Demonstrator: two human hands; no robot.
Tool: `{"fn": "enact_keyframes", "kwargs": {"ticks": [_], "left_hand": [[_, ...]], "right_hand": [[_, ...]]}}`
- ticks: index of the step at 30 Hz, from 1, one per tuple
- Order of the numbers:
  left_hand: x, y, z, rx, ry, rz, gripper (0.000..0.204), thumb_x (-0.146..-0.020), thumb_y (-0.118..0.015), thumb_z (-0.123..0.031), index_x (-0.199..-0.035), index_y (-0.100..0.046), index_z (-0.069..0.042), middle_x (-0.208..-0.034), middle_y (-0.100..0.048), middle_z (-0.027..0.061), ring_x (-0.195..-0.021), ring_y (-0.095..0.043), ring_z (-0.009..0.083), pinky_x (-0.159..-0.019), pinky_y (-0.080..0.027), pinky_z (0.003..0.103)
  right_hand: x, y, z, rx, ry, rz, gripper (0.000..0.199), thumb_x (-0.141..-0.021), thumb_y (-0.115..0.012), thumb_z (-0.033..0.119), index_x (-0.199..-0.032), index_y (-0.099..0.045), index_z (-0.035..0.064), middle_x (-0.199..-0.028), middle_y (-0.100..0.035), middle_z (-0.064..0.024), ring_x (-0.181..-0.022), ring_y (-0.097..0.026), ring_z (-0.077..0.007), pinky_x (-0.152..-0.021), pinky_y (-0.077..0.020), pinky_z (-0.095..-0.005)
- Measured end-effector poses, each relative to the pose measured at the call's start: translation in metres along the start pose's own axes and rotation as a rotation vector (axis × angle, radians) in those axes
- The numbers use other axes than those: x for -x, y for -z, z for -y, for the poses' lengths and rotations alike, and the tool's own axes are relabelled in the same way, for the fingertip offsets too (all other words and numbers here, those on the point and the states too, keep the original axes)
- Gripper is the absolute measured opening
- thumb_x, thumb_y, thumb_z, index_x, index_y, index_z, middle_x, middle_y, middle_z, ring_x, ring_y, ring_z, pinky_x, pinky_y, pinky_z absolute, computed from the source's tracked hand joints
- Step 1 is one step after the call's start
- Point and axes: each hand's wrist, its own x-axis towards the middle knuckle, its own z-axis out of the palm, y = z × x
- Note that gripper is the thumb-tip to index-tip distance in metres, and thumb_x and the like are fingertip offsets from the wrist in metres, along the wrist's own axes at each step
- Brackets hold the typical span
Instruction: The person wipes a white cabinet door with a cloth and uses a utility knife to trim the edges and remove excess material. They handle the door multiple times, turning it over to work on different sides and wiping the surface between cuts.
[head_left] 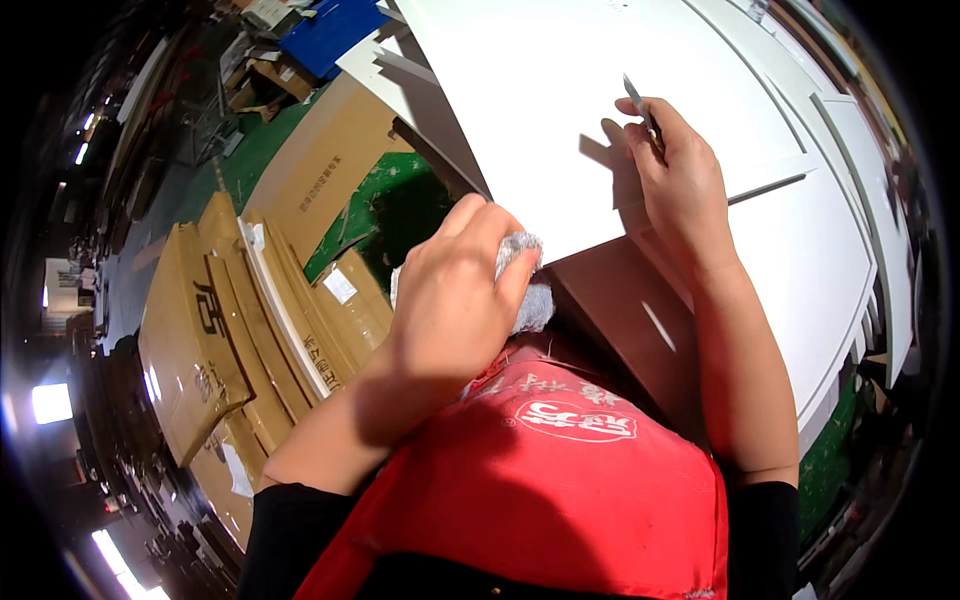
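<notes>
My left hand (455,285) is closed around a crumpled grey rag (534,308), at the near left corner of a large white panel (530,90). Part of the rag sticks out between thumb and fingers, and the rest hangs below. Over the panel, farther right, my right hand (690,195) grips a slim knife (634,94) like a pen. Its pointed blade shows past the fingertips, aimed away from me, while the handle is mostly hidden in the hand. The hand's shadow falls on the white surface, and I cannot tell whether the tip touches it.
More white panels (800,250) lie beneath and to the right. A brown board (640,315) sits below the near edge, close to my red apron (600,490). Cardboard-wrapped packages (195,340) stand on the left. Beyond are a cardboard sheet (320,185), green floor and a blue bin (330,35).
</notes>
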Motion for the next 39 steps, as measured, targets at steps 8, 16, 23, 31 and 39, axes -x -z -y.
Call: {"fn": "enact_keyframes", "kwargs": {"ticks": [8,16,23,31,39], "left_hand": [[0.008,-0.023,-0.01,-0.067,0.014,-0.183,0.015,-0.085,-0.069,-0.007,-0.091,-0.06,0.003,-0.086,-0.06,0.0196,-0.078,-0.061,0.0397,-0.069,-0.048,0.042],[-0.002,-0.028,-0.008,-0.102,-0.041,-0.182,0.013,-0.087,-0.066,-0.005,-0.092,-0.057,0.001,-0.088,-0.059,0.0189,-0.072,-0.062,0.0411,-0.063,-0.049,0.046],[-0.007,-0.029,-0.009,-0.109,-0.026,-0.196,0.013,-0.087,-0.065,-0.002,-0.093,-0.054,0.002,-0.085,-0.056,0.0195,-0.074,-0.058,0.0442,-0.062,-0.048,0.045],[-0.007,-0.024,-0.01,-0.112,-0.003,-0.144,0.013,-0.088,-0.063,-0.003,-0.092,-0.052,0.002,-0.086,-0.056,0.0202,-0.072,-0.058,0.0439,-0.06,-0.046,0.046],[0.002,-0.022,-0.008,-0.091,-0.085,-0.143,0.013,-0.086,-0.064,0.0,-0.091,-0.053,0.001,-0.083,-0.056,0.0186,-0.067,-0.058,0.0408,-0.057,-0.047,0.043]], "right_hand": [[0.0,0.003,-0.001,0.162,0.057,0.007,0.013,-0.094,-0.058,0.011,-0.1,-0.061,0.0001,-0.08,-0.066,-0.0187,-0.074,-0.064,-0.0374,-0.067,-0.0493,-0.0456],[0.0,-0.001,-0.01,0.202,0.164,-0.02,0.014,-0.093,-0.061,0.01,-0.102,-0.057,0.0001,-0.085,-0.066,-0.0177,-0.075,-0.064,-0.0378,-0.067,-0.0509,-0.0462],[0.001,-0.002,-0.009,0.203,0.171,-0.008,0.015,-0.092,-0.061,0.01,-0.104,-0.057,0.0011,-0.087,-0.065,-0.0178,-0.074,-0.064,-0.0387,-0.065,-0.0508,-0.0463],[0.001,-0.005,-0.013,0.18,0.269,-0.077,0.013,-0.09,-0.061,0.008,-0.101,-0.056,0.0024,-0.085,-0.065,-0.0173,-0.073,-0.064,-0.0392,-0.064,-0.0505,-0.0469],[0.0,-0.003,-0.01,0.194,0.205,-0.046,0.014,-0.091,-0.061,0.009,-0.102,-0.057,0.0023,-0.085,-0.065,-0.0173,-0.074,-0.064,-0.039,-0.064,-0.0503,-0.0471]]}}
